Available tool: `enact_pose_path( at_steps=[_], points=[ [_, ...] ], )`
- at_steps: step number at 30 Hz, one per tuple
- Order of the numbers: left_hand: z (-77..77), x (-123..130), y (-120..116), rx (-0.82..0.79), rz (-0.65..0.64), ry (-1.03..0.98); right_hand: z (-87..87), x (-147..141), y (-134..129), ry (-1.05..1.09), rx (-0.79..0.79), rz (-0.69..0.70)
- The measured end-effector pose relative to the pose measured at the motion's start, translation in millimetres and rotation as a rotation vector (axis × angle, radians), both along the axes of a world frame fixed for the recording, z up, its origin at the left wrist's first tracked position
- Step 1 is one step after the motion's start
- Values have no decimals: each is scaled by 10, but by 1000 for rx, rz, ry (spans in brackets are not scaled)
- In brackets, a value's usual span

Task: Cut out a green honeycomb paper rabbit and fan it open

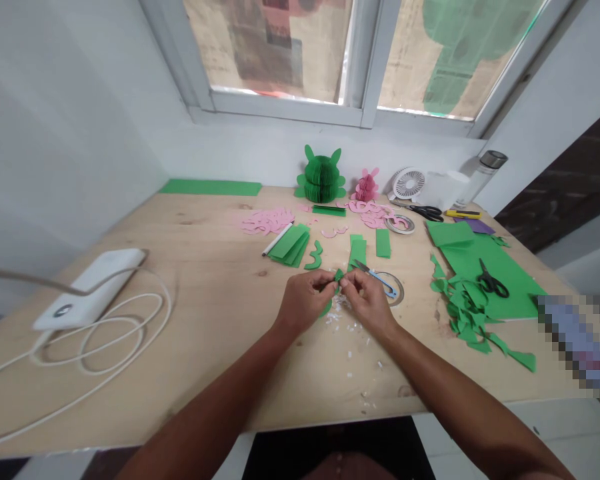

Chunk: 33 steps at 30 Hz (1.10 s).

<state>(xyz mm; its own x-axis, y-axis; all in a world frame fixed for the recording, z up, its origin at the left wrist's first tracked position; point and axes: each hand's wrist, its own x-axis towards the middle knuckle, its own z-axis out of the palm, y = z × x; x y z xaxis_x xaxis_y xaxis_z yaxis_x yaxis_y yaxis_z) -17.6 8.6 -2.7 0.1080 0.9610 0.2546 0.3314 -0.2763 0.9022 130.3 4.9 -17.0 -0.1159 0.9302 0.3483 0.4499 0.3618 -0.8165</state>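
My left hand (303, 300) and my right hand (367, 300) meet above the wooden tabletop (220, 293). Their fingertips pinch a small piece of green paper (338, 279), and part of it is hidden by my fingers. Just beyond my right hand lie small scissors with a blue handle (377, 280), resting on a roll of tape (394, 289). Tiny white paper scraps (343, 321) are scattered below my hands. A stack of green paper strips (289, 245) lies beyond my left hand.
Farther back stand green and pink honeycomb paper figures (321, 177), beside pink paper cutouts (265, 221). To the right, black scissors (493, 280) lie on a green sheet (485, 277) with green offcuts. A white power bank (87, 288) and cable lie left.
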Motion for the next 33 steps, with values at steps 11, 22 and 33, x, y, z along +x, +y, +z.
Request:
enact_pose_path(
  at_steps=[11, 22, 33],
  points=[
    [-5, 1, 2, -54, -54, -60, 1, -17, -8, 18, -43, -42],
    [-11, -3, 9, -29, -61, -5, -21, -7, 3, 21, -80, -60],
    [-61, -2, 25, -57, -49, -13, -25, 2, 6, -13, -76, -51]
  ],
)
